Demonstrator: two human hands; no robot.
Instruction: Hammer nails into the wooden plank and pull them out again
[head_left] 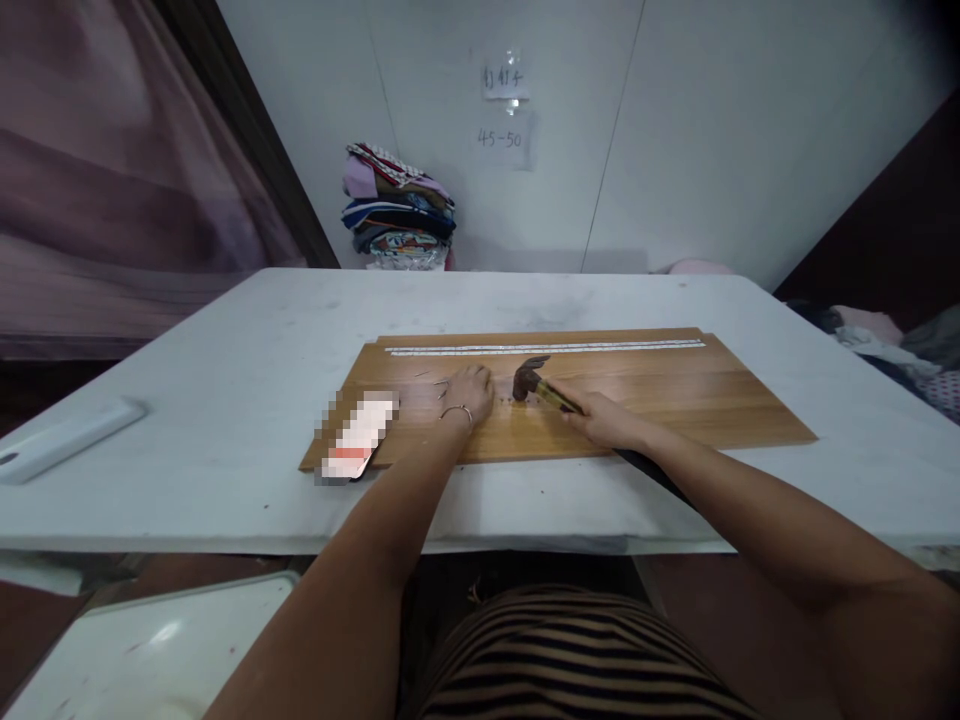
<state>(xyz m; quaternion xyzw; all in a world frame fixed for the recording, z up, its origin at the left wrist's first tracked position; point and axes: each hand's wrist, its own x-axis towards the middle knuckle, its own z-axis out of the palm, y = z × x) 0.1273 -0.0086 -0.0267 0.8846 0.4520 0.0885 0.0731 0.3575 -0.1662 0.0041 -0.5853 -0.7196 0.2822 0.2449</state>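
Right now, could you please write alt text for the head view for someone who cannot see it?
A person's right hand grips a hammer over a wooden board on a white table, while the left hand rests on the board beside small nails.

board (660,395): wood, smooth, slight sheen | hammer (531,376): dark matt metal head, yellowish handle | counter (247,400): white, matt, scuffed | bracelet (457,409): thin shiny metal | stack (397,208): folded cloth

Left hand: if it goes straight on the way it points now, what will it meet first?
Probably the white strip near the far edge of the wooden board. The left hand points across bare wood, passing left of the hammer, though depth is unclear.
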